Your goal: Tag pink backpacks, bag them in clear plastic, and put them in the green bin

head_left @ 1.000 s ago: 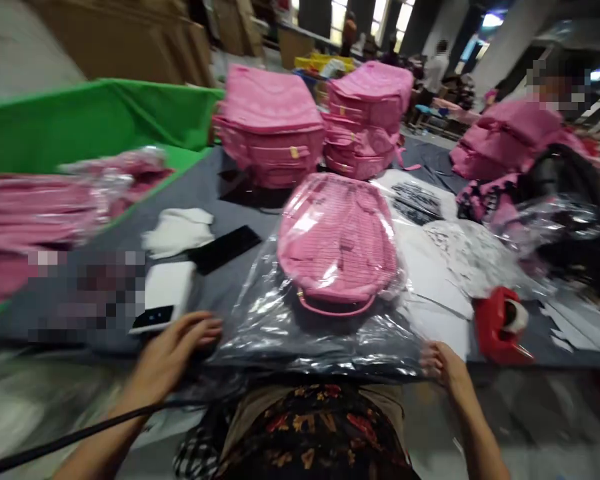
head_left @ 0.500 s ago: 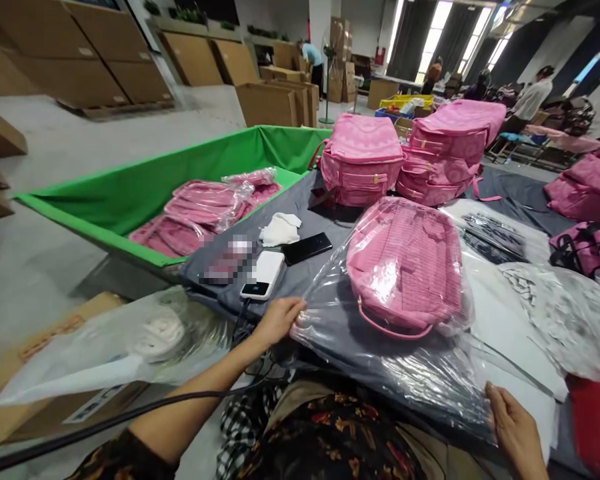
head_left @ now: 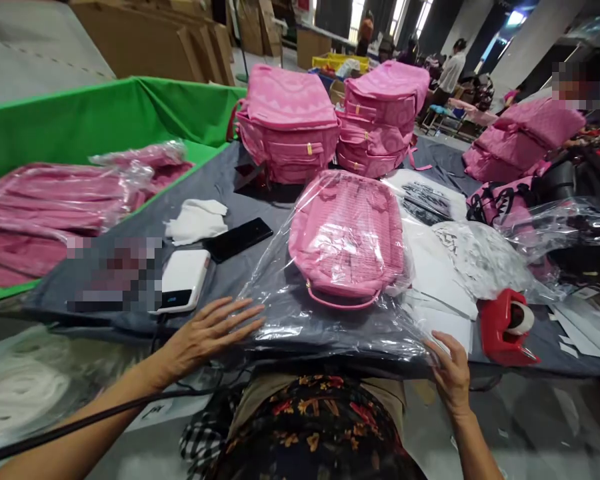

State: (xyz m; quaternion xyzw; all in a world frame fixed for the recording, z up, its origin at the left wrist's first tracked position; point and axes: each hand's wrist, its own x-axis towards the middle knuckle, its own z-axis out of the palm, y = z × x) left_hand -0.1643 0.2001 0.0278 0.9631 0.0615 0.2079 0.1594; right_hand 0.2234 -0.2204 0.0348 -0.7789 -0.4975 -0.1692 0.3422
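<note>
A pink backpack (head_left: 347, 233) lies inside a clear plastic bag (head_left: 290, 323) at the front of the dark-clothed table. My left hand (head_left: 213, 333) rests on the bag's near left corner, fingers stretched out and apart, palm down. At the near right corner, my right hand (head_left: 450, 370) touches the plastic with its fingers extended and slightly parted. The bag's loose end spreads toward me between both hands. Beside my left hand lie a white power bank (head_left: 184, 277) and a black phone (head_left: 239, 239).
Pink backpacks (head_left: 287, 127) stand behind the bagged one. A green-lined bin (head_left: 130, 107) holds bagged pink goods on the left. On the right are white sheets (head_left: 440, 280), loose clear plastic bags (head_left: 480, 257) and a red tape dispenser (head_left: 500, 330). A person (head_left: 451, 67) stands farther back.
My left hand has gone from gripping the bag's corner to lying flat on it. My right hand has moved inward and up. The view has turned right, bringing the tape dispenser fully into view.
</note>
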